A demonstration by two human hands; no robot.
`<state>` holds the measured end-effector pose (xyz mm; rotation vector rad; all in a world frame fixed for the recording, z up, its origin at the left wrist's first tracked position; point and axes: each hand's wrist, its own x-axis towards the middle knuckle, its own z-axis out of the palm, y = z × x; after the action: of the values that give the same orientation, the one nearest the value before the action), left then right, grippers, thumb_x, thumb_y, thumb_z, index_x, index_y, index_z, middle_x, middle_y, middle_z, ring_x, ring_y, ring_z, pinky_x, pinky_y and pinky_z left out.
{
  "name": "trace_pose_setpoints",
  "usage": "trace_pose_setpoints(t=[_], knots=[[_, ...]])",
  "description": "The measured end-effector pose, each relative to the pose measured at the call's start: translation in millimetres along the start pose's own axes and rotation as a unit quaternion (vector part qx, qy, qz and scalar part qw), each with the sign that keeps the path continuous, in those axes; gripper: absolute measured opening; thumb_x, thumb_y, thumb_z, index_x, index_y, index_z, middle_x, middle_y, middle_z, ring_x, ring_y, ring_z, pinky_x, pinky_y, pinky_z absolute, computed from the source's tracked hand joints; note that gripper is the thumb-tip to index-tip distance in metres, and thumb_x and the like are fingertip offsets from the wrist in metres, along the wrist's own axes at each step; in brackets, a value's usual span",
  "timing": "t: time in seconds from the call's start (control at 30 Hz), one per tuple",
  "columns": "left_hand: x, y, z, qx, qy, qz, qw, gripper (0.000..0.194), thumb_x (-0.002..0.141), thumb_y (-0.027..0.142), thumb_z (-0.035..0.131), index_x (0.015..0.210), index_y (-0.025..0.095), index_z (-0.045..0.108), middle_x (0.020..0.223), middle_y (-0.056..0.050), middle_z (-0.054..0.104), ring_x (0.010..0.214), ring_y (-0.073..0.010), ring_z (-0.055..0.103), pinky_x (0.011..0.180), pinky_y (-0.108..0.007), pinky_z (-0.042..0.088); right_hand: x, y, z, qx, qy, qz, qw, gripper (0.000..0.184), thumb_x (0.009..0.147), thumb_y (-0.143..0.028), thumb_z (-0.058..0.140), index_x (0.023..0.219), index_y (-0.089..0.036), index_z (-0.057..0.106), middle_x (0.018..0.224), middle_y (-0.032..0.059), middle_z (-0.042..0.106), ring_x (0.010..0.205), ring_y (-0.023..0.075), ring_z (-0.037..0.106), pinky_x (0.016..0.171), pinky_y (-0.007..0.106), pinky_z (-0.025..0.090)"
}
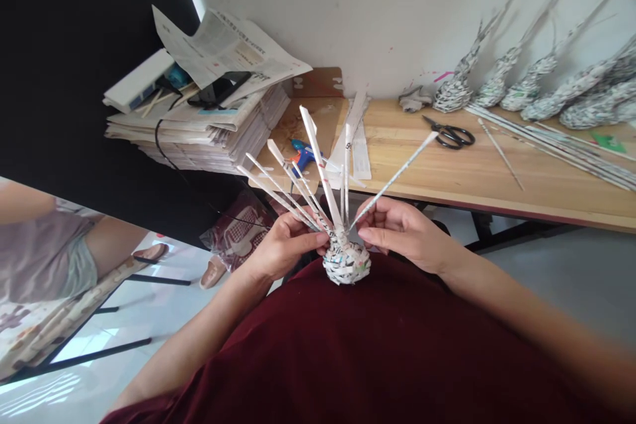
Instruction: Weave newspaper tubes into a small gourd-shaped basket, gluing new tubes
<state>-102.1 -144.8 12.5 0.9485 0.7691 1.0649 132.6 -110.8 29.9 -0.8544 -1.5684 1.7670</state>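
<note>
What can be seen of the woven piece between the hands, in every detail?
The woven piece has a round, whitish body with dark and coloured flecks, seemingly of rolled newspaper, narrowing to a neck. Loose strips fan upward from it. It is neck up before the maroon shirt, contact unclear. The left hand pinches the neck; the right hand is at the strip leaning right.

Left hand (291, 242) faces right hand (402, 230), close but apart, fingers (380, 209) curled (thumbs (314, 239) pointing inward). Forearms (203, 331) spread outward behind them.
</note>
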Motion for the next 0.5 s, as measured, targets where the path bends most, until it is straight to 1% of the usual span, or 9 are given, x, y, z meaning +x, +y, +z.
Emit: trace_pose_setpoints(t=[0.07, 0.13, 0.23, 0.27, 0.33, 0.37, 0.43, 0.5], knots=[[4.2, 2.1, 0.6, 0.039, -0.004, 0.042, 0.998, 0.018, 0.076, 0.021, 0.086, 0.085, 0.014, 0.074, 0.077, -0.003, 0.074, 0.063, -0.0099, 0.066, 0.062, -0.020, 0.056, 1.5, 3.1, -2.1, 0.005, -0.005, -0.004, 1.000, 0.031, 0.082, -0.035, 0.081, 0.100, -0.020, 0.062, 0.085, 0.0015, 0.068, 0.074, 0.0140, 0.062, 0.067, 0.029, 0.051], [8.8, 6.7, 2.6, 0.108, 0.005, 0.105, 0.989, 0.016, 0.077, 0.019, 0.086, 0.086, 0.014, 0.074, 0.079, -0.004, 0.075, 0.067, -0.0116, 0.068, 0.065, -0.021, 0.058, 2.8, 4.8, -5.4, -0.015, 0.012, -0.014, 1.000, 0.038, 0.080, -0.038, 0.083, 0.105, -0.020, 0.060, 0.090, 0.0032, 0.069, 0.080, 0.0166, 0.065, 0.071, 0.032, 0.053], [16.5, 14.5, 9.1, 0.218, 0.038, 0.202, 0.954, 0.014, 0.076, 0.017, 0.086, 0.084, 0.014, 0.074, 0.079, -0.005, 0.077, 0.072, -0.0147, 0.072, 0.069, -0.023, 0.060, 3.5, 6.8, -10.4, -0.053, 0.068, -0.048, 0.995, 0.049, 0.077, -0.041, 0.086, 0.114, -0.023, 0.059, 0.107, 0.0070, 0.068, 0.095, 0.0215, 0.066, 0.075, 0.034, 0.055], [19.3, 16.1, 12.1, 0.245, 0.049, 0.225, 0.942, 0.014, 0.076, 0.017, 0.086, 0.082, 0.015, 0.074, 0.079, -0.005, 0.077, 0.071, -0.0152, 0.073, 0.069, -0.024, 0.060, 3.5, 7.9, -11.3, -0.055, 0.070, -0.056, 0.994, 0.054, 0.076, -0.040, 0.087, 0.119, -0.024, 0.058, 0.114, 0.0078, 0.067, 0.102, 0.0229, 0.065, 0.078, 0.035, 0.056], [25.4, 16.4, 18.2, 0.282, 0.063, 0.254, 0.923, 0.013, 0.076, 0.017, 0.085, 0.081, 0.015, 0.073, 0.078, -0.004, 0.078, 0.070, -0.0155, 0.074, 0.068, -0.024, 0.061, 3.8, 11.3, -11.5, -0.028, 0.040, -0.064, 0.997, 0.064, 0.074, -0.037, 0.089, 0.128, -0.027, 0.055, 0.125, 0.0078, 0.065, 0.111, 0.0242, 0.064, 0.086, 0.037, 0.056], [28.5, 15.0, 20.9, 0.296, 0.065, 0.263, 0.916, 0.013, 0.076, 0.017, 0.085, 0.082, 0.015, 0.073, 0.079, -0.004, 0.078, 0.072, -0.0158, 0.074, 0.069, -0.024, 0.062, 4.2, 13.4, -11.0, -0.010, 0.023, -0.067, 0.997, 0.067, 0.074, -0.036, 0.089, 0.130, -0.028, 0.053, 0.127, 0.0073, 0.065, 0.113, 0.0241, 0.064, 0.090, 0.038, 0.055], [34.4, 10.0, 24.7, 0.318, 0.058, 0.283, 0.903, 0.016, 0.077, 0.019, 0.085, 0.089, 0.016, 0.074, 0.085, -0.005, 0.079, 0.077, -0.0169, 0.076, 0.074, -0.026, 0.063, 5.3, 18.0, -10.1, 0.018, 0.008, -0.068, 0.997, 0.065, 0.075, -0.035, 0.088, 0.129, -0.026, 0.054, 0.125, 0.0064, 0.067, 0.112, 0.0237, 0.065, 0.095, 0.039, 0.053], [39.5, 4.7, 25.9, 0.338, 0.045, 0.303, 0.890, 0.020, 0.080, 0.020, 0.083, 0.098, 0.017, 0.075, 0.091, -0.005, 0.080, 0.083, -0.0178, 0.077, 0.077, -0.028, 0.064, 6.1, 21.5, -10.6, 0.030, 0.017, -0.069, 0.997, 0.058, 0.076, -0.035, 0.087, 0.125, -0.023, 0.058, 0.121, 0.0064, 0.069, 0.112, 0.0239, 0.064, 0.096, 0.039, 0.052]])
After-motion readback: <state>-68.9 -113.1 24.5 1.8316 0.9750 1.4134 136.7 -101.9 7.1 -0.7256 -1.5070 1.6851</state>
